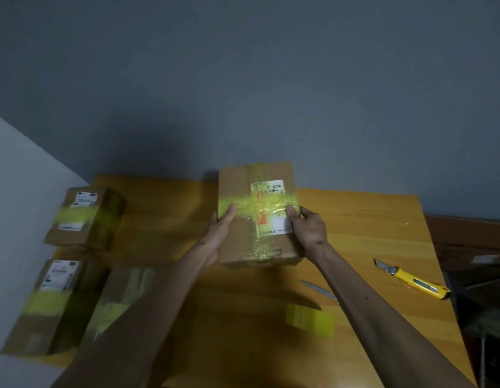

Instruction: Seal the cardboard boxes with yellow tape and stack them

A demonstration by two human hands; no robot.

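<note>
A cardboard box (240, 242) with a white label and a band of yellow tape (244, 204) across its top is held above the middle of the wooden table (369, 219). My left hand (219, 233) grips its left side with the thumb on the tape. On the right side my right hand (309, 226) grips it, thumb on the label. Three other taped boxes lie at the left: one at the back (85, 218), one at the front (51, 306), and a flatter one (122, 298) partly hidden by my left forearm.
A yellow utility knife (414, 281) lies near the table's right edge. A loose piece of yellow tape (309, 319) and a thin metal blade (317, 289) lie on the table in front of the held box. Grey walls stand behind and to the left.
</note>
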